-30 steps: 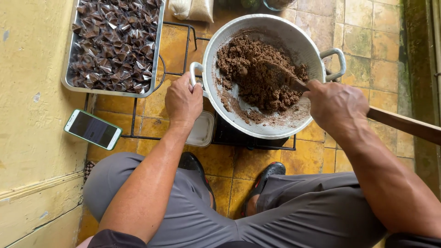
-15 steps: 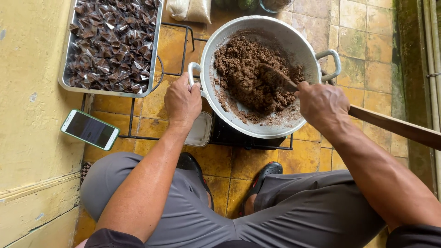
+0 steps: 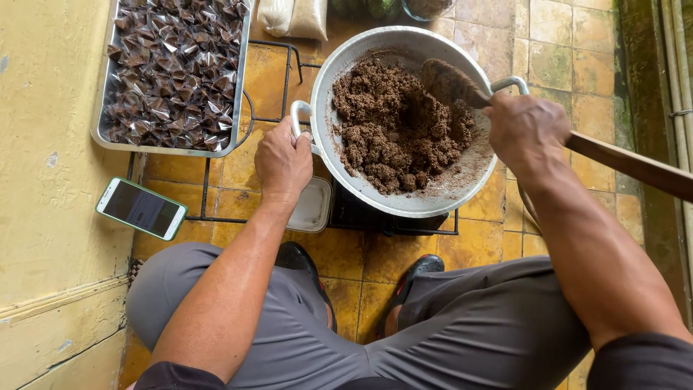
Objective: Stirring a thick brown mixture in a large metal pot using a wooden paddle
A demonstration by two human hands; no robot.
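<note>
Clumpy brown mixture [image 3: 397, 137] fills the metal pan [image 3: 346, 65] over yellow floor tiles [image 3: 375, 260]; left hand [image 3: 283, 160] grips its handle [image 3: 297, 119], right hand [image 3: 525, 131] clasps a wooden paddle [image 3: 451, 81].

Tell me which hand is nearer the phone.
Left. The left hand grips the pan handle, right of the phone; the right hand holds the wooden paddle across the pan.
</note>
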